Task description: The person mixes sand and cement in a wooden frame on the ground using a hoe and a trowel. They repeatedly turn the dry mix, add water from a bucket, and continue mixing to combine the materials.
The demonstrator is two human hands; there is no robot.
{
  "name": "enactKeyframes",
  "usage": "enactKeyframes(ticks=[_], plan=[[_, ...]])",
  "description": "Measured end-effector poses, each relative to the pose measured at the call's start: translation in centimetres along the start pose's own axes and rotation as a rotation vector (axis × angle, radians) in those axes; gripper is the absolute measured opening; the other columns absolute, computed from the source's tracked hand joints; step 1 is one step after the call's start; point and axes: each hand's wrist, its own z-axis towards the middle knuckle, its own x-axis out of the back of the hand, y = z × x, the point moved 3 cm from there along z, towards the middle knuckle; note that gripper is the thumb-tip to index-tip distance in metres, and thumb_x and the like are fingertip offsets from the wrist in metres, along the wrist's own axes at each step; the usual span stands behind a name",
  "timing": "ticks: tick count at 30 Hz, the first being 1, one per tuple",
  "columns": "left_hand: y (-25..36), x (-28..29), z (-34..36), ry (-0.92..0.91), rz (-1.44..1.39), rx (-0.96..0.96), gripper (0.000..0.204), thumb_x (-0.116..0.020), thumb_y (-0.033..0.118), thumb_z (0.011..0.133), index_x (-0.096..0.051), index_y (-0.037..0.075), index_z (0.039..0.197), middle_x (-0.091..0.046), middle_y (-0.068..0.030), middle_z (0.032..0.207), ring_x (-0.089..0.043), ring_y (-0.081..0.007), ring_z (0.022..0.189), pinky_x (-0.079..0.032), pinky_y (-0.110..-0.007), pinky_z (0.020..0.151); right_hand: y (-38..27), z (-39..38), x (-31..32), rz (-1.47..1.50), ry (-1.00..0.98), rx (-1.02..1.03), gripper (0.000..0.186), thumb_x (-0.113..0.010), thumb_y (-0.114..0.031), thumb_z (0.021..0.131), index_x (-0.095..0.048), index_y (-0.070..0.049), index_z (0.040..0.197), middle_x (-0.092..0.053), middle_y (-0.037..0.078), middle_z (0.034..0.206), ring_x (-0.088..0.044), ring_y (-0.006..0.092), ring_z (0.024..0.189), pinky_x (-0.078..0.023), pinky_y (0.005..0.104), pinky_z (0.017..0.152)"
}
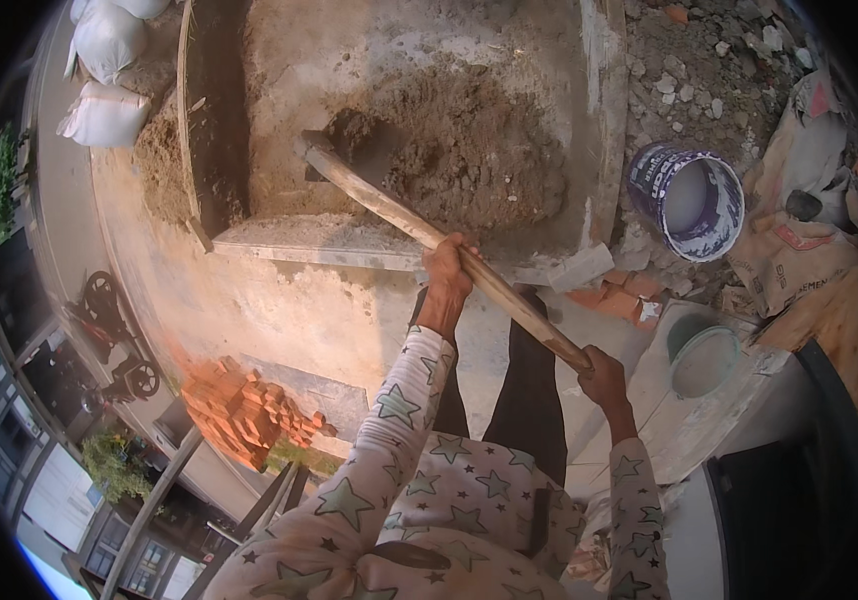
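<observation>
1. A long wooden handle (449, 255) of a hoe is gripped by both hands; it runs diagonally from the lower right up to the upper left.
2. The left hand (446, 268) is clenched around the middle of the handle, with the star-patterned sleeve (389, 420) reaching up to it from below.
3. The right hand (601, 378) is clenched around the handle's lower end, nearer to the body.
4. The hoe blade (374, 150) is sunk into a mound of brown sandy mix (479, 150), at the mound's left edge.
5. The mound is held in a shallow mixing bed (349, 245) bordered by a grey ledge at the front and a grey strip on the right.
6. A blue and white bucket (689, 200) lies tilted on rubble to the right of the bed, its open mouth turned toward the camera.
7. A smaller pale green bucket (704, 355) stands below it, near the right hand.
8. A stack of red bricks (249, 410) is seen at the lower left, well apart from the hands.
9. White filled sacks (104, 70) are piled at the upper left.
</observation>
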Motion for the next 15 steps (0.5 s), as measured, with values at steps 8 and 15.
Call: enactKeyframes(ticks=[8,15], plan=[[9.9,-0.2,0.5,-0.103,-0.048,-0.22,0.012,-0.065,0.003,0.082,-0.055,-0.001,0.087,-0.055,-0.0084,0.068,-0.055,-0.0202,0.053,-0.051,-0.035,0.048,-8.5,4.5,-0.4,0.076,0.066,0.116,0.028,-0.067,-0.001,0.07,-0.054,-0.004,0.094,-0.064,0.016,0.088,-0.064,0.0375,0.088,-0.049,0.0474,0.075],[3.3,0.9,6.4,-0.005,0.375,-0.025,0.01,-0.063,0.007,0.088,-0.055,0.002,0.084,-0.056,-0.008,0.064,-0.057,-0.0207,0.051,-0.052,-0.036,0.046,-14.9,-1.4,2.5,0.154,-0.213,-0.193,0.029,-0.063,-0.005,0.07,-0.05,-0.002,0.096,-0.063,0.023,0.088,-0.063,0.0441,0.083,-0.049,0.0513,0.073]])
